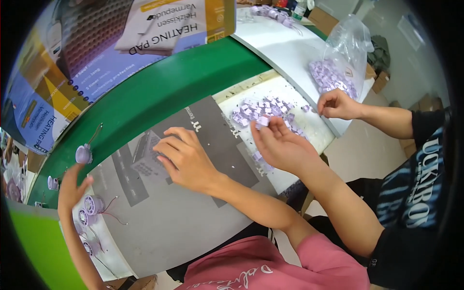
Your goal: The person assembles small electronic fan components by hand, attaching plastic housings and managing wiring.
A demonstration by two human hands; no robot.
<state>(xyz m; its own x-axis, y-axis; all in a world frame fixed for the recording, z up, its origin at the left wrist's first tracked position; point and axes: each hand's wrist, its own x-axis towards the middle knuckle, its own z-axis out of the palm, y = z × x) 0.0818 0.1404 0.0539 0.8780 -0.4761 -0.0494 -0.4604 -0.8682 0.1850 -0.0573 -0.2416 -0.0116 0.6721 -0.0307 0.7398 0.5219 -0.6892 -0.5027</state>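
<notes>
My left hand [72,192] is at the far left, thumb apart from the fingers. Its fingertips are at the lower edge of a lilac round part [83,154] with a wire standing up from it; whether they touch it I cannot tell. My right hand [187,162] hovers over a grey printed sheet [193,222], fingers loosely bent and spread, with nothing visible in them. Beside my left forearm sit several lilac round parts, one a drum shape [94,205] with thin red and dark wires trailing onto the sheet.
At right, a co-worker's hand [287,150] holds a small lilac block [262,122] over a heap of such blocks [270,106]; their other hand [338,104] is nearby. A clear bag [333,77] of lilac pieces, a green belt [183,72] and printed cartons [96,53] lie beyond.
</notes>
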